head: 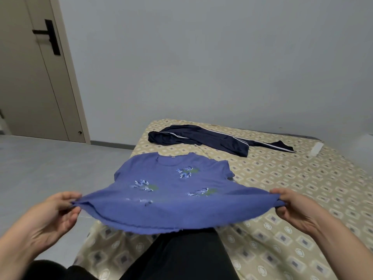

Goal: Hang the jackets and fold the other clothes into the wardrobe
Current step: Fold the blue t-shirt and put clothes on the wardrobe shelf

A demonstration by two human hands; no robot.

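Blue floral top [167,190], hem in the pinch grip of left hand [54,215] and right hand [292,209]

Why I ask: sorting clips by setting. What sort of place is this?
Probably a bedroom: a bed with a patterned cover, a blue top held out over it by the left hand and the right hand, a navy striped garment lying further back, and a closed door at left.

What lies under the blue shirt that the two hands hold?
The bed lies under the shirt, and dark cloth shows below its hem. The left hand and right hand pinch the hem corners. Whatever lies under its middle is covered.
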